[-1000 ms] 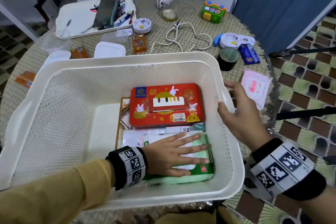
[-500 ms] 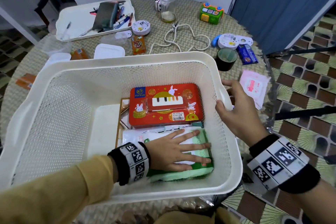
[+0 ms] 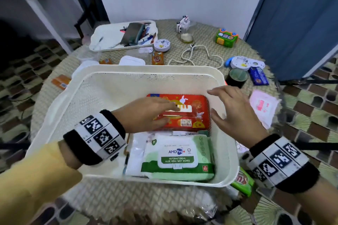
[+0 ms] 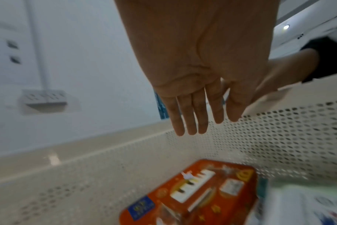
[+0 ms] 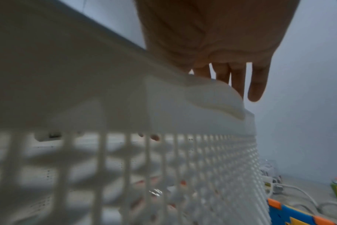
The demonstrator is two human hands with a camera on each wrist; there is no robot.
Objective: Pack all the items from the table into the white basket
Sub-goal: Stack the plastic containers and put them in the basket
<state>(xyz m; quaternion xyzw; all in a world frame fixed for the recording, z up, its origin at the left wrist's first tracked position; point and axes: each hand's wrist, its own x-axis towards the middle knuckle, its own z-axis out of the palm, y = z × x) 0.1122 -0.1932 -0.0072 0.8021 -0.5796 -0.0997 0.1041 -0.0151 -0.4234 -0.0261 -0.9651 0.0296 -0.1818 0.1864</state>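
The white basket (image 3: 150, 71) stands in front of me on the woven table. Inside lie a red tin (image 3: 195, 115) with rabbit pictures at the far right and a green and white wet wipes pack (image 3: 179, 157) in the near right corner. My left hand (image 3: 157, 113) hovers flat over the red tin, fingers straight and holding nothing; the left wrist view shows the left hand (image 4: 198, 91) above the red tin (image 4: 192, 196). My right hand (image 3: 232, 107) is spread open over the basket's right rim. In the right wrist view the right hand (image 5: 212, 38) is just above the basket's handle (image 5: 183, 99).
Beyond the basket lie a white tray (image 3: 109, 36) of pens, a white cable (image 3: 197, 56), a green toy (image 3: 226, 37), an orange sachet (image 3: 157, 58), a black tape roll (image 3: 236, 77), a blue packet (image 3: 258, 77) and a pink packet (image 3: 263, 106). A green packet (image 3: 243, 182) lies by the basket's near right corner.
My left hand has lifted off the wipes pack and moved forward over the red tin. My right hand has let go of the basket's right rim and risen above it.
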